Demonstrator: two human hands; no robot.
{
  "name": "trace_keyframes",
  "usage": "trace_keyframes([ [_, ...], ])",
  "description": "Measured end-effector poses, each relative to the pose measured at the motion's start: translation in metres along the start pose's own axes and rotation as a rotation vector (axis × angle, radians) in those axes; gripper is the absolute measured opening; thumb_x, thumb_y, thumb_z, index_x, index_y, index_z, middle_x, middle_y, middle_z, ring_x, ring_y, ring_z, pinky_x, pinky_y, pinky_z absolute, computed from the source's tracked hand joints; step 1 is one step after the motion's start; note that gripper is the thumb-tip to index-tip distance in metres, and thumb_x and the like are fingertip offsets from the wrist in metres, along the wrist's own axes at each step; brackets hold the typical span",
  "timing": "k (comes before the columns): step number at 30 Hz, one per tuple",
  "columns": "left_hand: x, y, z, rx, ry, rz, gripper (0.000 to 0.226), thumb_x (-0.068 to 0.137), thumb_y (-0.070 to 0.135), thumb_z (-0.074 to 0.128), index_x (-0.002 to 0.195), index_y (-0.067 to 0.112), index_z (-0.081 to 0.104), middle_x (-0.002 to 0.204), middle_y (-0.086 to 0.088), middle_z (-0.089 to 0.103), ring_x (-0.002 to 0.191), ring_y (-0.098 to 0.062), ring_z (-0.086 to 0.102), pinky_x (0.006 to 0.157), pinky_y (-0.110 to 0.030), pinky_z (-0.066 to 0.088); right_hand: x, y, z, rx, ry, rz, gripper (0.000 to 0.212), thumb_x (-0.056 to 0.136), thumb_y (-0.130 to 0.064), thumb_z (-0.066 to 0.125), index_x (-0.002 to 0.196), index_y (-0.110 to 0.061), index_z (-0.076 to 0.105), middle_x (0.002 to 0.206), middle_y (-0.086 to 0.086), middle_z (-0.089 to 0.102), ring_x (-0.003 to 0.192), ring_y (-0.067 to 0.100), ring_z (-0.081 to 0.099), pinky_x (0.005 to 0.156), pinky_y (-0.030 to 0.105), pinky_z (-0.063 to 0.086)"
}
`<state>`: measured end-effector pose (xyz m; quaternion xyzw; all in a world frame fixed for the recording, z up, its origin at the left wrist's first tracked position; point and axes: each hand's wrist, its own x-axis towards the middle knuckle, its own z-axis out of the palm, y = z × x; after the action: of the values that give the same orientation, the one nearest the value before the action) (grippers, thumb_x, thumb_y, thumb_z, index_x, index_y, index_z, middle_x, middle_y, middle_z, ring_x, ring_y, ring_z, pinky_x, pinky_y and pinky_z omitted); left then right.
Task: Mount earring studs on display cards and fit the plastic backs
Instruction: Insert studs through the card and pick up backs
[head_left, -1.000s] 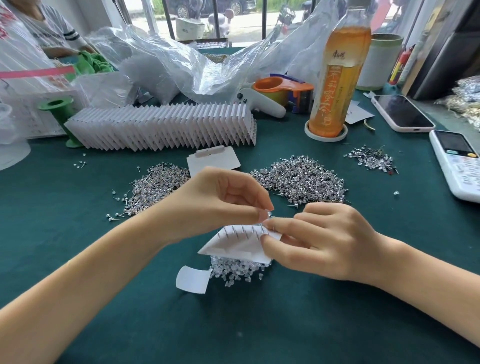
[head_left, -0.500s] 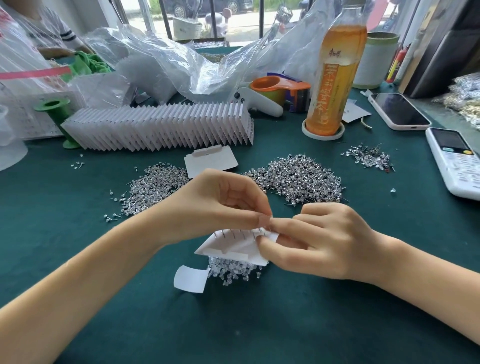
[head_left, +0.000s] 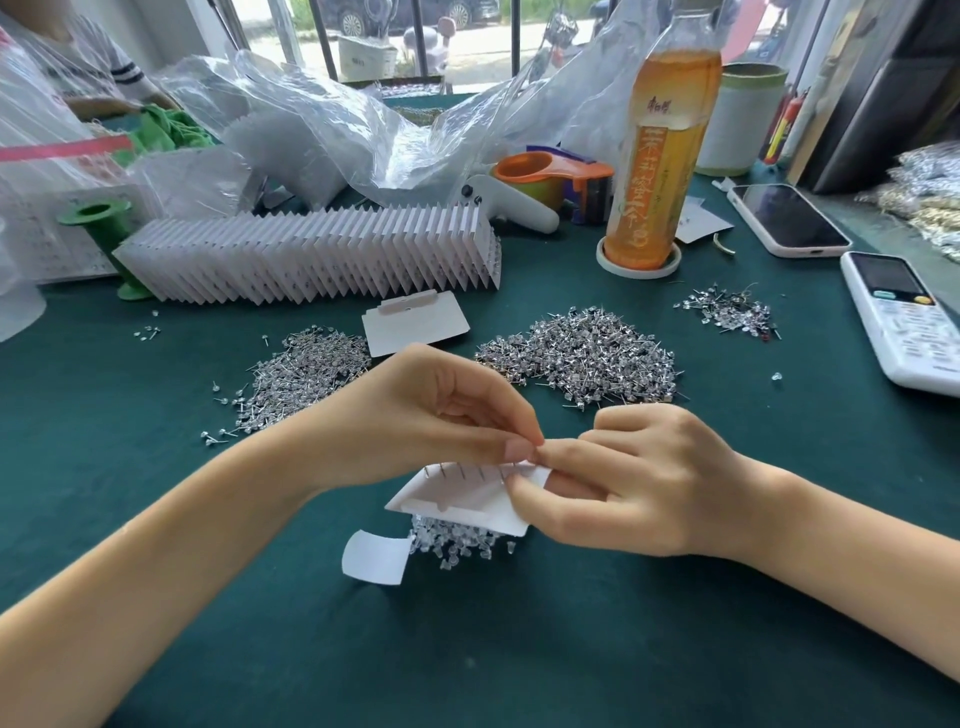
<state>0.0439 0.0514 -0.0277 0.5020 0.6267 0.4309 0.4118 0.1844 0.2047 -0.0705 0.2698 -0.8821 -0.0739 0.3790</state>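
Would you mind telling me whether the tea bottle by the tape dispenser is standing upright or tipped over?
Upright. The tea bottle stands vertically on a white coaster, neck up, with orange liquid level near its shoulder.

Over a green table (head_left: 156, 519), a person's left hand (head_left: 431, 415) and right hand (head_left: 639, 483) pinch a white display card (head_left: 467, 499) bristling with stud posts, fingertips meeting at its top edge. Stud piles (head_left: 582, 358) lie at twelve o'clock; clear plastic backs (head_left: 457, 543) at six.
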Motion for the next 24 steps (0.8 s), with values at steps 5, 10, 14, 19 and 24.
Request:
trace_keyframes([
  [5,-0.0005,0.0014,0.0,0.019,-0.009,-0.022,0.014,0.075,0.011,0.069,0.088,0.007,0.071,0.085,-0.002,0.074,0.08,-0.01,0.068,0.074,-0.016,0.051,-0.0002,-0.0014,0.0008,-0.004,0.004,0.001,0.024,0.077,0.003,0.066,0.086,-0.018,0.075,0.063,0.004,0.063,0.043,0.018,0.036,0.04,0.027,0.039],
  [10,-0.001,0.0027,0.0016,0.078,0.005,-0.02,0.014,0.074,0.009,0.071,0.088,0.007,0.071,0.082,-0.001,0.074,0.077,-0.008,0.068,0.072,-0.014,0.05,-0.0001,-0.0017,0.0012,-0.009,0.007,0.004,0.025,0.085,0.001,0.059,0.086,-0.018,0.075,0.062,0.003,0.062,0.044,0.018,0.035,0.04,0.026,0.038],
  [14,-0.0012,0.004,0.0028,0.165,0.0,-0.017,0.012,0.076,0.009,0.072,0.088,0.008,0.073,0.081,0.001,0.074,0.075,-0.005,0.066,0.073,-0.014,0.049,-0.0002,-0.0024,0.0016,-0.022,0.013,-0.003,0.025,0.085,0.0,0.058,0.086,-0.019,0.075,0.06,0.002,0.06,0.044,0.018,0.033,0.041,0.026,0.036],
  [19,-0.0021,0.0043,0.0017,0.093,0.022,-0.024,0.018,0.075,0.012,0.071,0.09,0.005,0.071,0.086,-0.007,0.074,0.08,-0.012,0.069,0.075,-0.018,0.052,-0.0002,-0.0009,0.0031,-0.011,0.037,0.004,0.02,0.087,0.0,0.058,0.096,-0.016,0.065,0.063,0.003,0.063,0.043,0.018,0.036,0.042,0.026,0.038],
  [24,-0.0018,0.0037,0.0002,0.086,0.049,-0.053,0.023,0.072,0.023,0.072,0.088,0.006,0.072,0.087,-0.01,0.074,0.08,-0.014,0.068,0.079,-0.025,0.055,0.0,-0.0012,0.0041,-0.006,0.047,0.004,0.021,0.086,0.0,0.059,0.098,-0.016,0.059,0.068,0.003,0.066,0.044,0.018,0.038,0.043,0.026,0.039],
])
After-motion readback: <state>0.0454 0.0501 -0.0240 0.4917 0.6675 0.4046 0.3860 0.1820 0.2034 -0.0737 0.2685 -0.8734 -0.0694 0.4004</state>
